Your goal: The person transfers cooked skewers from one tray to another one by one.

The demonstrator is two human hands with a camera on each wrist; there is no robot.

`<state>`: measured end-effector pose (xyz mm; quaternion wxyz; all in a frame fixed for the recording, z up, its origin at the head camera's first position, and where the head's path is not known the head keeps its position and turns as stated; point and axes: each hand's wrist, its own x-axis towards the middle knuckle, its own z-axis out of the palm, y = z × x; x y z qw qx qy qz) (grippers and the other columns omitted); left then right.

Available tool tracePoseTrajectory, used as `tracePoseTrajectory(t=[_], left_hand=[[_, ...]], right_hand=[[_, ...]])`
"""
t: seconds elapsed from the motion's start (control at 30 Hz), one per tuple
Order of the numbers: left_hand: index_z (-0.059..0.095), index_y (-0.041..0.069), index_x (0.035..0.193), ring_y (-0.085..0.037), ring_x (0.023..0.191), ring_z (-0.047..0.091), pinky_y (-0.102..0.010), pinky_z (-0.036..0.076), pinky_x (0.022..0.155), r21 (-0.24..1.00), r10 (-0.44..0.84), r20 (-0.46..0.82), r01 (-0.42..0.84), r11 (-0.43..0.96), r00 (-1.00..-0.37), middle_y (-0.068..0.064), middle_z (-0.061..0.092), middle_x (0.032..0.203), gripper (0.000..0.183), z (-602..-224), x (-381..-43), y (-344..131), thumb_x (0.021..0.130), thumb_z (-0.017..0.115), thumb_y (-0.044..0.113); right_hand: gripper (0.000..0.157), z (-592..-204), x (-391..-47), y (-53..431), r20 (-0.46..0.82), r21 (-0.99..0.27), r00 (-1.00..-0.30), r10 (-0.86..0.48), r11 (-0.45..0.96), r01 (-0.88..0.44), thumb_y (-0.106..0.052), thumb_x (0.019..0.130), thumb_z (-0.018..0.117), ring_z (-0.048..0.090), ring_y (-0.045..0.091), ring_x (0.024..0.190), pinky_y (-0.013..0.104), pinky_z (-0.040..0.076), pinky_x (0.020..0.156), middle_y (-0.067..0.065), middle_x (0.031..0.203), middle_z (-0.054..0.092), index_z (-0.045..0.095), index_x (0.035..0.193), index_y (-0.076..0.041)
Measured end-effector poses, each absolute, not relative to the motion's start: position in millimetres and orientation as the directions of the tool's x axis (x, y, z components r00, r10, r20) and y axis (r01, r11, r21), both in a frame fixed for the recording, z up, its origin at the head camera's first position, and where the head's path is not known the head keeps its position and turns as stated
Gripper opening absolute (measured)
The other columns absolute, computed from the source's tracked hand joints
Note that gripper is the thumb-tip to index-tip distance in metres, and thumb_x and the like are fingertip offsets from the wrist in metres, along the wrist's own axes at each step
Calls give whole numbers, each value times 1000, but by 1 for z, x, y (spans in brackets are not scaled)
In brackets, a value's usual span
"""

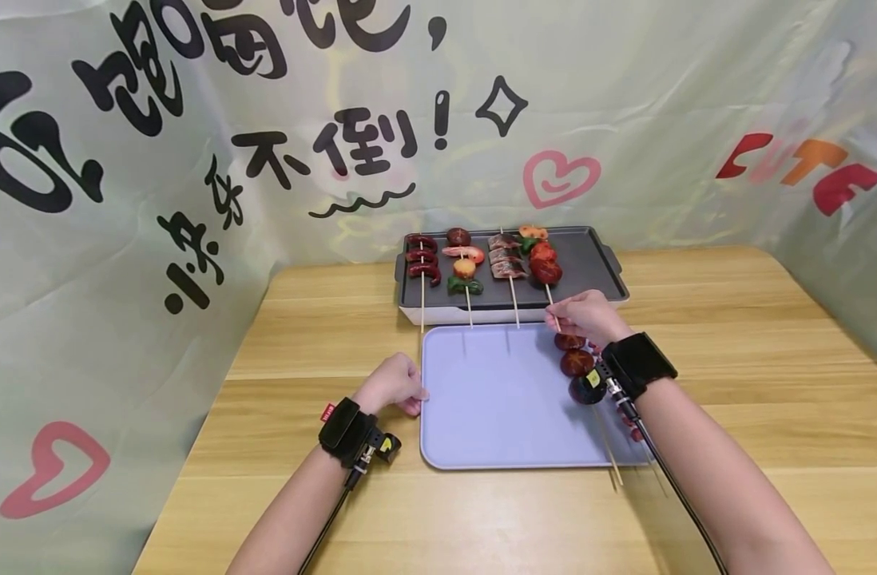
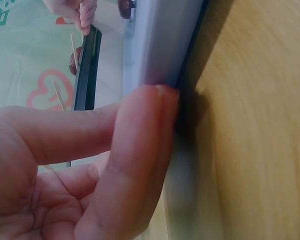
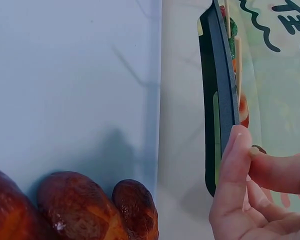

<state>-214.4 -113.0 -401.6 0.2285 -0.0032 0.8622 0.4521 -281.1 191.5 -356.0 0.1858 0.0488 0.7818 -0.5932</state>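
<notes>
My right hand (image 1: 588, 315) pinches the bare stick end of a skewer (image 1: 545, 270) with red and dark pieces, green pepper and an orange piece. That skewer lies on a dark grill pan (image 1: 582, 259), at the right of the row. In the right wrist view, the thumb and finger of the right hand (image 3: 250, 185) meet at the pan's front edge. The left hand (image 1: 395, 385) grips the left rim of a lavender tray (image 1: 496, 399). Its fingertips touch the tray's edge (image 2: 165, 45) in the left wrist view.
Other skewers on the pan carry sausage pieces (image 1: 422, 257), a shrimp (image 1: 464, 253) with vegetables, and grey fish-like slices (image 1: 506, 257). Mushroom skewers (image 1: 577, 363) lie on the tray's right side, partly hidden by the right wrist. A printed cloth (image 1: 410, 80) hangs behind the wooden table (image 1: 323, 319).
</notes>
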Motion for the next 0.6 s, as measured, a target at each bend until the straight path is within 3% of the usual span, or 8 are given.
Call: tracePoseTrajectory(t=[0.6], left_hand=[[44,4,56,-12,44,56,-25,56,49,779,202,-394,-209,591,-897,-11,58,57,32,-404,-215,-113,77,63,-10]], right_hand=[[32,-354,-279,191,-343,-914,-931,-129,276,298,0,94,42,57,5,69,26,54,76,-1,73,60,43,120,17]])
